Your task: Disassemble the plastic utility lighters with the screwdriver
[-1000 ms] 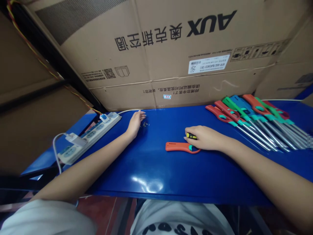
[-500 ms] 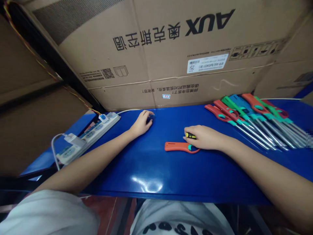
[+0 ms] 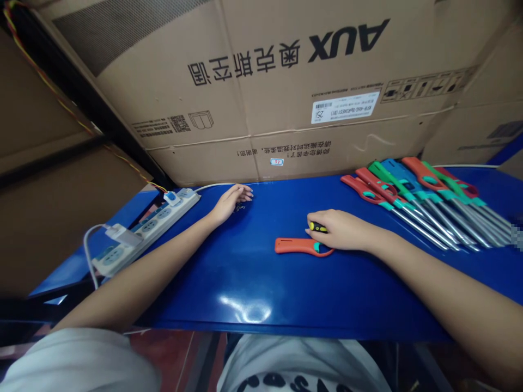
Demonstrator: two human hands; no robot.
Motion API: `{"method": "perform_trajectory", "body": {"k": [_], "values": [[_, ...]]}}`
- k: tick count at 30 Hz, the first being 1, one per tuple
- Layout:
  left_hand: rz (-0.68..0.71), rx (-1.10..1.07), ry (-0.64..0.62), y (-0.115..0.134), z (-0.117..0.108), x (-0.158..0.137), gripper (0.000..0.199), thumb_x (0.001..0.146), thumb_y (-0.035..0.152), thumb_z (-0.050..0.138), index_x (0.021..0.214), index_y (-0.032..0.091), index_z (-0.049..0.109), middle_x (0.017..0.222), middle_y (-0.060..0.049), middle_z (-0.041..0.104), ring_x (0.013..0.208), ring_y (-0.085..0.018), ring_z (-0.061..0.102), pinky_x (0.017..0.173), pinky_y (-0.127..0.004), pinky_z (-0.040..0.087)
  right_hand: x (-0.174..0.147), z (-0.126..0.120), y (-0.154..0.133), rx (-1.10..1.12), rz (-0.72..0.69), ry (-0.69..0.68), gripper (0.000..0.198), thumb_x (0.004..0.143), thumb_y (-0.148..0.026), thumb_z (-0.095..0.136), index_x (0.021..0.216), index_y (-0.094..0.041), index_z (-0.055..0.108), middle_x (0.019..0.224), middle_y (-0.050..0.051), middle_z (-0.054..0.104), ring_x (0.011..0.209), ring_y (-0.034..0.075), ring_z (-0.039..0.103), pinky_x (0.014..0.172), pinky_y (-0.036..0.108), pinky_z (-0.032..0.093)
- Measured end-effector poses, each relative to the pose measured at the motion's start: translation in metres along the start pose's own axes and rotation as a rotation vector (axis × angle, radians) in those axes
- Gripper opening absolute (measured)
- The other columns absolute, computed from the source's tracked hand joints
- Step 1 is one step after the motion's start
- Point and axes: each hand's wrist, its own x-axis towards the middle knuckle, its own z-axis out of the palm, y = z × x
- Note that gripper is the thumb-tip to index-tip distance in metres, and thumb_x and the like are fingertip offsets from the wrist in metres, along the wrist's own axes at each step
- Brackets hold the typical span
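My right hand (image 3: 337, 228) is wrapped round a black and yellow handle (image 3: 317, 227), which looks like a screwdriver's; its far end is hidden by the hand. Just below lies an orange long-nosed lighter (image 3: 296, 245) with a teal trigger, flat on the blue table (image 3: 245, 272). Its right end goes out of sight under my right hand. Farther left, my left hand (image 3: 229, 204) rests on the table near the carton, fingers loosely bent and apart, with nothing seen in them. Small shiny bits (image 3: 244, 207) lie beside its fingers, too small to name.
Several lighters (image 3: 408, 185) in red, green, blue and orange lie in a row at the right, metal tubes toward me. A white power strip (image 3: 159, 220) with plugs and cords stands at the left. A large carton (image 3: 245, 109) walls off the back.
My left hand has shifted slightly left and its fingers have loosened, uncovering small shiny bits on the table. The right hand and the orange lighter have stayed in place.
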Motion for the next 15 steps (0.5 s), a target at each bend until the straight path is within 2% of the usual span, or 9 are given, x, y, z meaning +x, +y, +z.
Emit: {"method": "perform_trajectory", "body": {"k": [7, 11, 15], "values": [[-0.031, -0.161, -0.062, 0.009, 0.002, -0.009, 0.033, 0.092, 0.046, 0.058, 0.093, 0.014, 0.069, 0.088, -0.009, 0.074, 0.07, -0.017, 0.066, 0.072, -0.031, 0.053, 0.001, 0.001, 0.001, 0.005, -0.009, -0.002, 0.018, 0.095, -0.031, 0.05, 0.079, -0.022, 0.047, 0.087, 0.004, 0.067, 0.074, 0.017, 0.055, 0.063, 0.028, 0.028], [-0.022, -0.19, -0.041, 0.011, 0.005, -0.012, 0.03, 0.093, 0.044, 0.06, 0.094, 0.015, 0.069, 0.089, -0.008, 0.074, 0.076, -0.017, 0.068, 0.076, -0.029, 0.053, 0.001, 0.001, 0.003, 0.012, -0.004, -0.001, 0.019, 0.094, -0.032, 0.05, 0.078, -0.023, 0.047, 0.085, 0.004, 0.066, 0.072, 0.017, 0.054, 0.062, 0.028, 0.028], [-0.029, -0.218, -0.089, 0.016, 0.011, -0.01, 0.036, 0.093, 0.049, 0.058, 0.095, 0.015, 0.069, 0.091, -0.01, 0.075, 0.079, -0.02, 0.071, 0.078, -0.032, 0.054, 0.001, 0.001, 0.003, 0.019, 0.007, -0.002, 0.023, 0.094, -0.035, 0.051, 0.076, -0.023, 0.045, 0.081, 0.003, 0.064, 0.07, 0.017, 0.052, 0.062, 0.028, 0.028]]}}
